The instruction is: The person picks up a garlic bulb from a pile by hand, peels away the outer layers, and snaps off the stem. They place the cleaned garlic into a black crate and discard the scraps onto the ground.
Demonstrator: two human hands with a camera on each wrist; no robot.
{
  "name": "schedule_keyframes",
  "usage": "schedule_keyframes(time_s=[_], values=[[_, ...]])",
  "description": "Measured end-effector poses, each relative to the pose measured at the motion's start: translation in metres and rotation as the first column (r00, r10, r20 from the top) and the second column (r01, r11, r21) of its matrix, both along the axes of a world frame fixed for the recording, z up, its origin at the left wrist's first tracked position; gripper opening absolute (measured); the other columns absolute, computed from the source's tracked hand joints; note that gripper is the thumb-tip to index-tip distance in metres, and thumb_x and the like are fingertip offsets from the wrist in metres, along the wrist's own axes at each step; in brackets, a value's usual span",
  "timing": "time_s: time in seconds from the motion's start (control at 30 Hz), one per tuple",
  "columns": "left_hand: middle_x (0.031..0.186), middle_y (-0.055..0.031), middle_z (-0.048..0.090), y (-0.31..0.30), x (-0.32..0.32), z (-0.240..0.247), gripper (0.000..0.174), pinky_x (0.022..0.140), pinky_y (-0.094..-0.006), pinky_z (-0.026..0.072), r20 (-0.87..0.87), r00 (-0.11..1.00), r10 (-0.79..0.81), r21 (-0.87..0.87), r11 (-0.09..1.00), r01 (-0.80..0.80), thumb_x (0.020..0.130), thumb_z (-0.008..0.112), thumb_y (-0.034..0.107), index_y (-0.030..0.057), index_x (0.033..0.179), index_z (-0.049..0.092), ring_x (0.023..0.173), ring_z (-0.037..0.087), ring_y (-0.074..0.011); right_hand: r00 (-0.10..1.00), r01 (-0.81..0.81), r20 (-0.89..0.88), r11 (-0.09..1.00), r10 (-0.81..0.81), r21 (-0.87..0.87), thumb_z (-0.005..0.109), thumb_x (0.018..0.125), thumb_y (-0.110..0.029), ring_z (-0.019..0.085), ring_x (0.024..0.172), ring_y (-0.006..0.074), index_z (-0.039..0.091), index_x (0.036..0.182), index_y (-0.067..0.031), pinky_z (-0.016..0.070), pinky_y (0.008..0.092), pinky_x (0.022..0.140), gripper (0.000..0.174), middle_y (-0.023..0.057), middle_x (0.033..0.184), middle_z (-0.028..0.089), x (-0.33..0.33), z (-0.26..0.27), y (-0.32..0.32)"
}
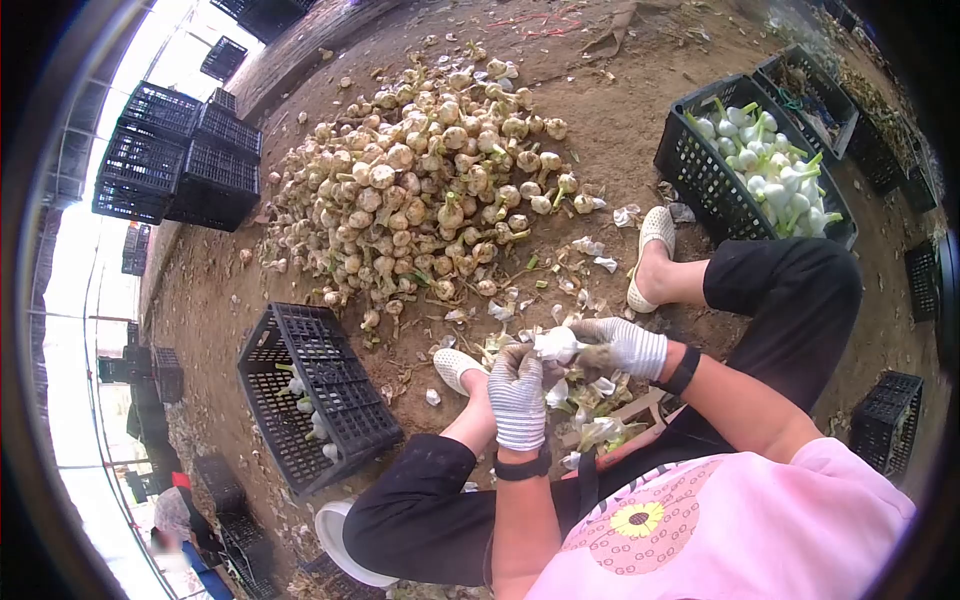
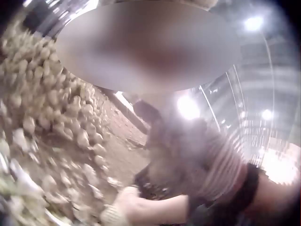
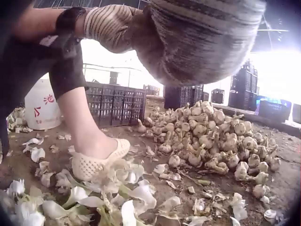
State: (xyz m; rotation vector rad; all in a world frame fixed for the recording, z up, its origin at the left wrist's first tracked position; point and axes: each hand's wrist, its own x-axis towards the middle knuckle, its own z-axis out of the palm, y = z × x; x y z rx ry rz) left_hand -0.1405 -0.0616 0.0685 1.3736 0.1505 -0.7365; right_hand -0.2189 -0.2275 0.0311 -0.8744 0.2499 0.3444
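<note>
A white peeled garlic bulb [image 1: 557, 345] is held between the two gloved hands in the head view. My left hand [image 1: 519, 398], in a striped glove, grips it from the left with curled fingers. From the right, my right hand [image 1: 625, 347] pinches the bulb's stem side, fingers bent. In the right wrist view the right glove [image 3: 202, 42] fills the top and the left glove [image 3: 110, 28] meets it; the bulb is hidden there. The left wrist view is blurred, showing the striped left glove [image 2: 202, 160]. Peeled skins [image 1: 603, 430] lie below the hands.
A large heap of unpeeled garlic [image 1: 400, 190] lies ahead. One black crate [image 1: 340, 390] with a few white bulbs stands left; another crate [image 1: 690, 170] full of white bulbs stands right. A white bucket [image 1: 335, 540] is beside the left leg. Stacked crates [image 1: 150, 160] stand far left.
</note>
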Motion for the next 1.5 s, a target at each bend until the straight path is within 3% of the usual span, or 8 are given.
schedule_keyframes(time_s=[0.23, 0.33, 0.4, 0.5, 0.83, 1.1, 1.27, 1.5], values=[[0.081, -0.0056, 0.059, 0.025, 0.027, 0.013, 0.010, 0.066, -0.0257, 0.0513, -0.532, 0.841, 0.099, -0.694, 0.519, -0.499, 0.082, 0.057, 0.009, 0.0017, 0.088, 0.055, 0.074, 0.059, -0.0144, 0.998, 0.048, -0.042, 0.999, -0.049, -0.025, 0.058, 0.086, -0.023, 0.059, 0.066, 0.0078, 0.057, 0.108, -0.0032, 0.0458, 0.0204, 0.053, 0.030, 0.0025, 0.080, 0.063, -0.001, -0.008, 0.000], [0.079, -0.0044, 0.059, 0.050, 0.046, 0.018, 0.008, 0.064, -0.0264, 0.0503, -0.348, 0.930, 0.120, -0.709, 0.614, -0.345, 0.082, 0.057, 0.007, 0.0018, 0.088, 0.055, 0.071, 0.057, -0.0133, 0.983, 0.119, -0.142, 0.992, -0.113, 0.037, 0.064, 0.081, -0.023, 0.057, 0.074, 0.0069, 0.055, 0.112, -0.0015, 0.0494, 0.0202, 0.063, 0.038, 0.0010, 0.092, 0.061, -0.004, -0.002, -0.007], [0.078, -0.0033, 0.059, 0.030, 0.032, 0.025, 0.009, 0.063, -0.0258, 0.0483, 0.065, 0.994, 0.087, -0.101, 0.992, -0.080, 0.081, 0.060, 0.004, 0.0029, 0.088, 0.056, 0.069, 0.056, -0.0109, 0.984, 0.134, -0.122, 0.990, -0.129, 0.033, 0.063, 0.083, -0.025, 0.057, 0.071, 0.0066, 0.056, 0.109, -0.0030, 0.0480, 0.0208, 0.059, 0.035, -0.0003, 0.088, 0.061, -0.003, 0.002, -0.005], [0.086, -0.0061, 0.059, 0.004, 0.003, 0.016, 0.014, 0.064, -0.0231, 0.0457, 0.526, 0.761, -0.380, 0.377, 0.906, 0.192, 0.077, 0.062, 0.000, -0.0005, 0.090, 0.057, 0.071, 0.055, -0.0107, 0.977, 0.172, -0.143, 0.981, -0.158, 0.087, 0.061, 0.084, -0.026, 0.055, 0.065, 0.0060, 0.058, 0.105, -0.0040, 0.0459, 0.0213, 0.054, 0.031, -0.0021, 0.082, 0.060, -0.002, 0.003, -0.006], [0.083, -0.0067, 0.058, -0.015, -0.002, -0.025, 0.017, 0.054, -0.0218, 0.0451, 0.232, 0.944, -0.233, 0.199, 0.962, 0.188, 0.081, 0.049, -0.002, -0.0014, 0.097, 0.055, 0.068, 0.054, -0.0108, 0.771, 0.419, 0.185, 0.704, -0.610, 0.574, 0.066, 0.079, -0.027, 0.058, 0.085, 0.0177, 0.048, 0.120, -0.0091, 0.0499, 0.0434, 0.072, 0.049, 0.0055, 0.098, 0.058, -0.009, 0.039, -0.088], [0.077, -0.0061, 0.060, -0.019, 0.089, -0.068, 0.015, 0.067, -0.0263, 0.0442, 0.391, 0.912, -0.121, 0.426, 0.903, -0.063, 0.077, 0.064, 0.010, 0.0012, 0.087, 0.058, 0.069, 0.053, -0.0140, 0.959, 0.279, -0.028, 0.931, -0.281, 0.234, 0.059, 0.085, -0.027, 0.061, 0.084, 0.0189, 0.055, 0.108, 0.0005, 0.0503, 0.0277, 0.069, 0.035, 0.0098, 0.092, 0.063, 0.009, -0.017, -0.024], [0.104, -0.0200, 0.053, -0.048, 0.205, -0.102, 0.055, 0.085, -0.0409, 0.0422, 0.691, 0.534, -0.487, 0.711, 0.591, -0.381, 0.067, 0.072, 0.024, 0.0012, 0.112, 0.049, 0.098, 0.051, -0.0353, 0.960, 0.212, -0.178, 0.976, -0.217, -0.042, 0.054, 0.088, -0.024, 0.060, 0.082, 0.0140, 0.054, 0.111, 0.0008, 0.0503, 0.0264, 0.069, 0.034, 0.0076, 0.093, 0.063, 0.018, -0.012, -0.018], [0.139, -0.0145, 0.028, -0.134, 0.286, -0.133, 0.066, 0.097, -0.0389, 0.0380, 0.473, 0.549, -0.690, 0.879, 0.408, -0.246, 0.072, 0.068, 0.017, 0.0183, 0.131, 0.037, 0.120, 0.039, -0.0344, 0.914, 0.250, -0.282, 0.952, -0.292, -0.176, 0.053, 0.087, -0.025, 0.058, 0.072, 0.0111, 0.056, 0.109, -0.0012, 0.0478, 0.0247, 0.063, 0.032, 0.0055, 0.088, 0.063, 0.027, -0.028, -0.029]])
